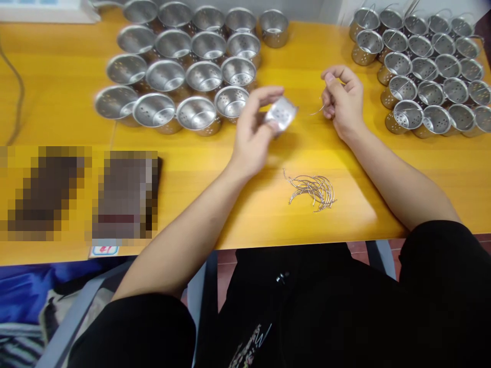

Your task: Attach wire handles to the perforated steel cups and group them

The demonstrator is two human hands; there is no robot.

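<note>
1. Head view: the left hand (pixel 251 135) grasps a tilted, perforated metal cup (pixel 282 114) above the yellow table (pixel 192 189); the right hand (pixel 343 99) pinches a curved wire handle (pixel 317 111), apart from the cup.
2. Loose wire handles (pixel 322 191) lie piled nearer the front edge.
3. A blue-bordered label (pixel 105 250) there bears red marks, the black shirt (pixel 326 312) a print (pixel 250 347); neither reads clearly.

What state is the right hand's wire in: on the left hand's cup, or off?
Off: yellow table shows between the wire and the cup.
</note>
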